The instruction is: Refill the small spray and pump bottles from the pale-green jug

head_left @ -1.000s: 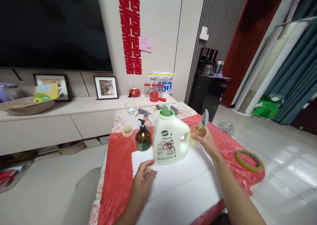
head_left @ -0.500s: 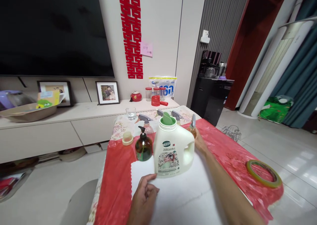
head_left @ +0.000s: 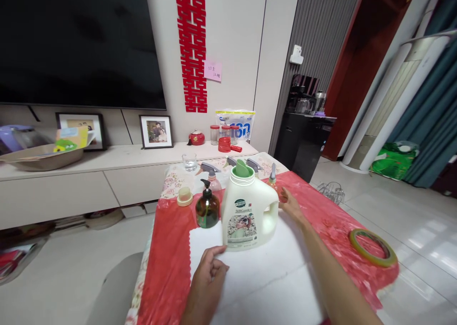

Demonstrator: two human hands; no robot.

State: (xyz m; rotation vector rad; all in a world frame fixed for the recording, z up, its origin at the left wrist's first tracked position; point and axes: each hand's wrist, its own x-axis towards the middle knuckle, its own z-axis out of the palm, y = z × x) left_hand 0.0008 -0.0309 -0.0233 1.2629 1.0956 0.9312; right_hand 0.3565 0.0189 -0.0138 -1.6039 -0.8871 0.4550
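A pale green detergent jug [head_left: 244,215] stands uncapped on a white sheet [head_left: 271,277], a green spout showing in its mouth. My left hand [head_left: 210,272] rests on the sheet, index finger stretched to the jug's lower left corner, the other fingers loosely bent around nothing. Beyond the jug's handle, my right hand [head_left: 291,206] has its fingers apart, close to a small amber spray bottle [head_left: 272,182] with a grey trigger. To the jug's left stand a brown pump bottle [head_left: 207,208] and a cream cap [head_left: 184,197]. A pink spray bottle [head_left: 214,182] is partly hidden behind them.
Red plastic film [head_left: 167,258] covers much of the table. A roll of tape [head_left: 373,247] lies at the right edge. More grey trigger heads [head_left: 254,164] and a clear glass [head_left: 189,162] stand at the back. Behind is a low cabinet with red-lidded jars [head_left: 214,134].
My right hand has let go of the amber spray bottle, which now stands a little further left behind the jug's handle. My left hand stays by the jug's base.
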